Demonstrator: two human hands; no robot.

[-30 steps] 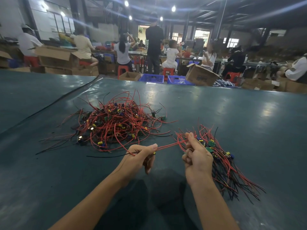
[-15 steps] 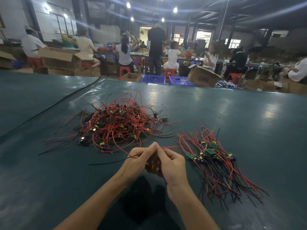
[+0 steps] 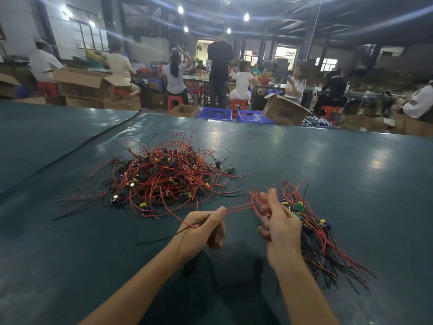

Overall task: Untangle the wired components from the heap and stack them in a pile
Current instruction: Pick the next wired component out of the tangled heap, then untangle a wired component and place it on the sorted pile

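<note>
Green tabletop (image 3: 351,172) carries the tangled heap (image 3: 161,179) at ten o'clock from the hands. Left hand (image 3: 201,228) and right hand (image 3: 278,221) each pinch one red wire (image 3: 239,208) stretched between them, apparently mid-untangling. Next it likely needs laying on the pile (image 3: 323,242) at three o'clock.

On your dark green table (image 3: 339,179) lies a tangled heap (image 3: 164,177) of wired components, and right of it a straighter pile (image 3: 312,234).
</note>
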